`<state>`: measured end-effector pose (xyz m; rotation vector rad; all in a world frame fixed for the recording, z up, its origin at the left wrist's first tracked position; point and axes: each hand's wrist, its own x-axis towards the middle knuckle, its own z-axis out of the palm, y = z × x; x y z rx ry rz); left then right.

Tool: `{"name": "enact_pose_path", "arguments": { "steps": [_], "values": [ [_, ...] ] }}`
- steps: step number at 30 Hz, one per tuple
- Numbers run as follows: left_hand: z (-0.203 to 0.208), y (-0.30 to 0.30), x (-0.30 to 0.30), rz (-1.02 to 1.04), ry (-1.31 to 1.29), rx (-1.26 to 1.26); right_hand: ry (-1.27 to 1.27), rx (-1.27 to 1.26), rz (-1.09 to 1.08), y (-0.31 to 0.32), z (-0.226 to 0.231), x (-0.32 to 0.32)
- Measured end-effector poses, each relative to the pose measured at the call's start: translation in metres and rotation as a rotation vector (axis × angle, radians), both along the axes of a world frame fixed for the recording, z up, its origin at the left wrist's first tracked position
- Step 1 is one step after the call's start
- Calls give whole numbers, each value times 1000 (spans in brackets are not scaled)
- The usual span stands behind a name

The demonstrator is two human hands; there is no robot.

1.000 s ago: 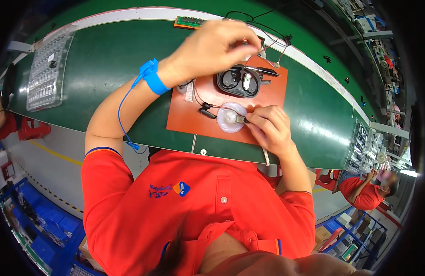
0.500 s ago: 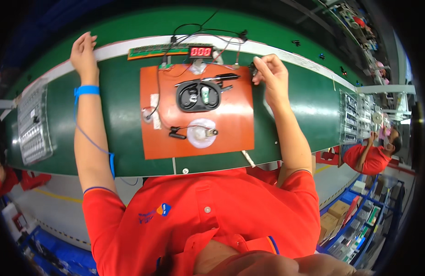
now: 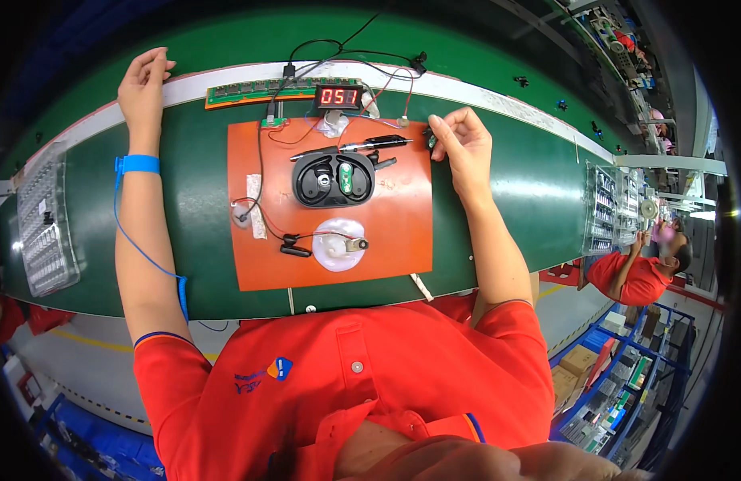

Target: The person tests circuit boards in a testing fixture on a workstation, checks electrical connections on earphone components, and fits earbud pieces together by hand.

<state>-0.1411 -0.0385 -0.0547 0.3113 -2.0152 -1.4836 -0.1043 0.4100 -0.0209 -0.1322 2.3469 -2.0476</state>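
My right hand is closed beside the right edge of the orange mat. Its thumb and fingers pinch a small dark part with a bit of green on it. Far to the left, my left hand hovers at the white strip with its fingers drawn together; whatever they may hold is hidden. On the mat sits a black two-well case. A silver round part lies in its left well, a green board piece in its right. A pen lies just behind the case.
A red-digit display and a long green circuit board stand behind the mat, with loose cables. A white round pad carries a wired metal piece. Clear trays lie at far left; another person works at far right.
The digits on the display have changed. My right hand has shifted slightly down and left with the small part, and the fingers of my left hand have drawn closer together.
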Motion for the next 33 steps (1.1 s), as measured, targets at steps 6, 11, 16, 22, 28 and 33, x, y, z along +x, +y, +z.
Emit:
{"name": "enact_pose_path", "arguments": {
  "steps": [6,11,16,22,28,33],
  "values": [
    [0,22,6,-12,27,-46,168,178,-92,10,-8,-8],
    [0,33,10,-23,54,-23,390,180,-203,48,-22,-83],
    [10,35,11,-40,46,-95,473,599,-557,45,-15,-139],
    [7,31,7,-119,19,-128,481,462,-484,53,-30,-136],
    [-1,22,2,-136,-59,-151,661,369,13,-12,7,-12],
    [0,27,4,-149,-65,-204,910,645,386,-53,37,41]
  ]
}}
